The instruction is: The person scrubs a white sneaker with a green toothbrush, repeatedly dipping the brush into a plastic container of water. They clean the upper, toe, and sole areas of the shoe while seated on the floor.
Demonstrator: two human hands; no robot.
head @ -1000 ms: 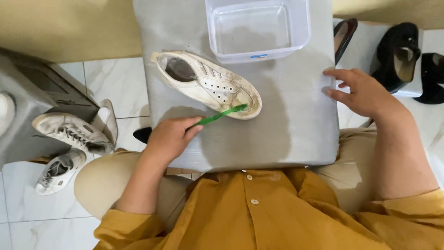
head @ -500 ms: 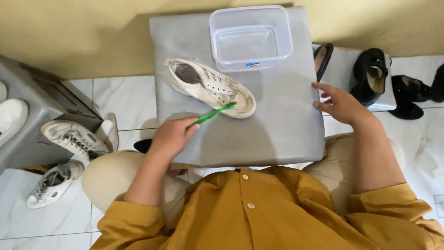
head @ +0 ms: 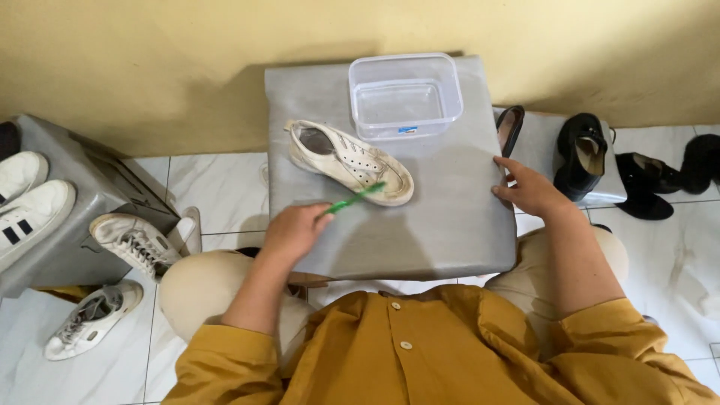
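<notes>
We face a plain mustard-yellow wall point(head: 150, 60) at the far side, meeting a floor of glossy white square tiles point(head: 217, 195) with thin dark grout lines. A grey boxy stool point(head: 82, 202) stands on the left, and a low grey padded bench point(head: 532, 142) lies far right against the wall. Soft, even light falls from above.

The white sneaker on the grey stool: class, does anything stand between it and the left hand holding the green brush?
Nothing visible does. The left hand holds the green brush, whose tip reaches the white sneaker at its toe end. Only bare grey stool lies between them. The clear plastic tub sits behind the sneaker, out of the path.
</notes>
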